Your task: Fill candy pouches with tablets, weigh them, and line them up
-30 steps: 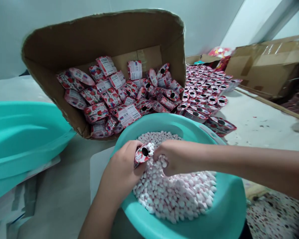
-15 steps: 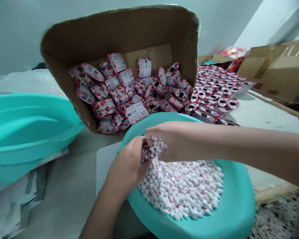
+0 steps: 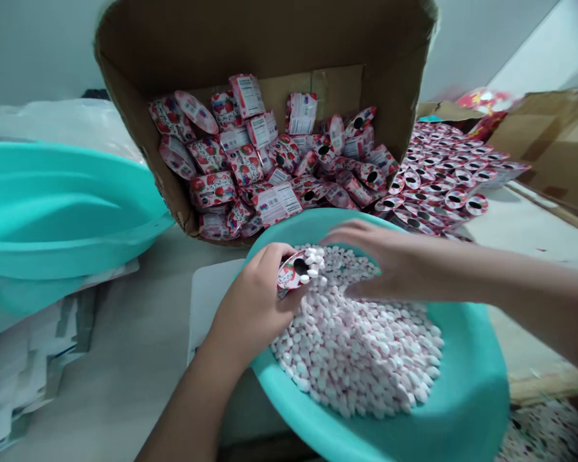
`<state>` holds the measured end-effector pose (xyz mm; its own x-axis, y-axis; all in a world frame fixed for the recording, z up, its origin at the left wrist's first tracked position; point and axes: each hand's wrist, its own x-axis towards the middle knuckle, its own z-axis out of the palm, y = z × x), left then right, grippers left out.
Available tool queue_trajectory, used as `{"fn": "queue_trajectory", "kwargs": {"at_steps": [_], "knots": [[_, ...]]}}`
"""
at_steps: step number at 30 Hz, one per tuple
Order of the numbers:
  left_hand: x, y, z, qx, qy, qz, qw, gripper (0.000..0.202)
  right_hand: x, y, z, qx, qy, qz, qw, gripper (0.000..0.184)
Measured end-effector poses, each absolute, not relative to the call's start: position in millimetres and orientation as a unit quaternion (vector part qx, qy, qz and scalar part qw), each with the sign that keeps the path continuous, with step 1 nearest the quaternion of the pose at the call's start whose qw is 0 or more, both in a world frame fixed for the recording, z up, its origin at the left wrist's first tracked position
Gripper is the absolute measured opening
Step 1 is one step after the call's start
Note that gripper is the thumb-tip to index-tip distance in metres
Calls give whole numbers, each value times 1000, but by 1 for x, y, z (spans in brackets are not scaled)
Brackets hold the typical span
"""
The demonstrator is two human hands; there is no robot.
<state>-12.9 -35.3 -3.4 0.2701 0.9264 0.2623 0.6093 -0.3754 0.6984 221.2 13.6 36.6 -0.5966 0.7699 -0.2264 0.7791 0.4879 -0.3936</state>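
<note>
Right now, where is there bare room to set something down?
Bare grey surface shows between the loose papers and the white board; a pale patch, with a few specks, lies right of the massed pouches. It is crowded inside the cardboard box and over the tablet-filled basin, where the left hand and right hand are.

Pale table (image 3: 135, 359): cardboard box (image 3: 264, 38) on it, mouth facing person; strawberry packets (image 3: 443, 173) crowded beside box, holes up; pale board (image 3: 210, 289) partly hidden by teal basin (image 3: 481, 366); white sheets (image 3: 14, 378) at left; red scrap (image 3: 541, 249) at right.
</note>
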Motion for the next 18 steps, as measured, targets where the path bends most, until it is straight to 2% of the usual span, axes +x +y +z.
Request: {"fn": "queue_trajectory", "kwargs": {"at_steps": [3, 4, 6, 10, 14, 16, 18], "knots": [[-13, -36, -5, 759, 512, 333, 227, 27, 216, 3, -3, 436, 840, -275, 170, 113], [-13, -36, -5, 760, 512, 331, 225, 27, 212, -2, -11, 431, 840, -269, 189, 123], [-13, -36, -6, 761, 513, 328, 224, 27, 205, -14, -16, 426, 846, -252, 199, 125], [-13, -36, -5, 761, 520, 311, 233, 25, 199, -36, -8, 430, 843, -260, 190, 92], [-12, -36, -5, 766, 519, 291, 244, 20, 202, -51, -13, 465, 829, -280, 133, 54], [-13, -36, -6, 769, 517, 286, 244, 20, 204, -54, -20, 472, 822, -295, 123, 44], [-13, -36, -6, 771, 516, 280, 245, 20, 204, -55, -22, 482, 810, -312, 124, 44]]}}
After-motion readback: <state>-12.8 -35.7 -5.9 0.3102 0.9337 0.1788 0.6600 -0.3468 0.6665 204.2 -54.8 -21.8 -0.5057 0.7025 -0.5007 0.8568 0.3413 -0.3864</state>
